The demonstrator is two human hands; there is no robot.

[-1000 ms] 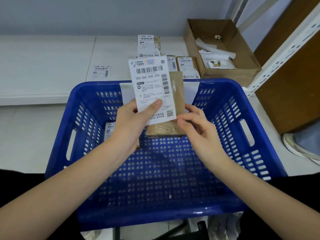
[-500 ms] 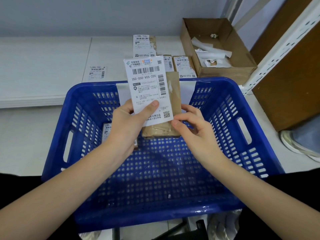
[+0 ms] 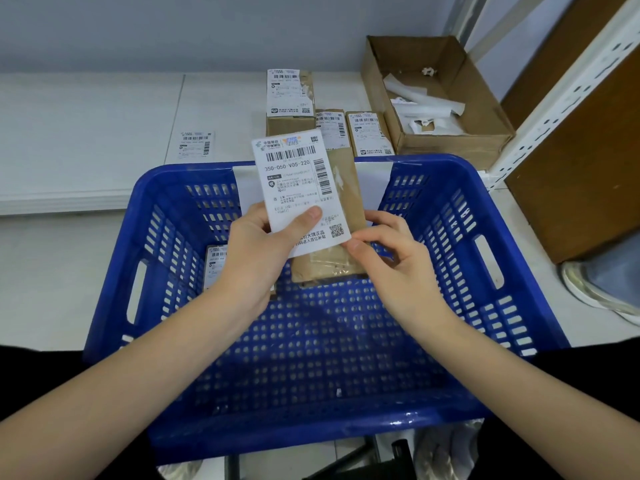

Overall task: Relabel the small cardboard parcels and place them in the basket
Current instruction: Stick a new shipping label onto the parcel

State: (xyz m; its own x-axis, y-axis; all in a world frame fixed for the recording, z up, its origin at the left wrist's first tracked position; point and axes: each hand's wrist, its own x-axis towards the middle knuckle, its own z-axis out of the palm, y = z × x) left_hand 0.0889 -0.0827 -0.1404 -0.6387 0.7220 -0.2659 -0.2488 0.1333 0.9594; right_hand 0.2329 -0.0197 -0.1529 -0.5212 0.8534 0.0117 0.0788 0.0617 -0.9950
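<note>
Over the blue basket (image 3: 485, 271) I hold a small brown cardboard parcel (image 3: 343, 209) with a white shipping label (image 3: 294, 181) lying across its front. My left hand (image 3: 263, 251) grips the parcel from the left, thumb pressing the label. My right hand (image 3: 391, 258) pinches the label's lower right corner against the parcel. A labelled parcel (image 3: 216, 265) lies in the basket at the left, partly hidden by my left hand. Three labelled parcels (image 3: 291, 95) (image 3: 330, 128) (image 3: 369, 136) stand on the white surface behind the basket.
An open cardboard box (image 3: 485, 133) with torn white backing paper stands at the back right. A loose label (image 3: 195, 144) lies on the white surface at the left. A white slotted shelf post (image 3: 568, 95) and brown panels rise at the right. A shoe (image 3: 602, 289) shows at the right edge.
My right thumb and fingers have closed onto the label's lower right corner. The parcel and my left hand have stayed almost still over the basket.
</note>
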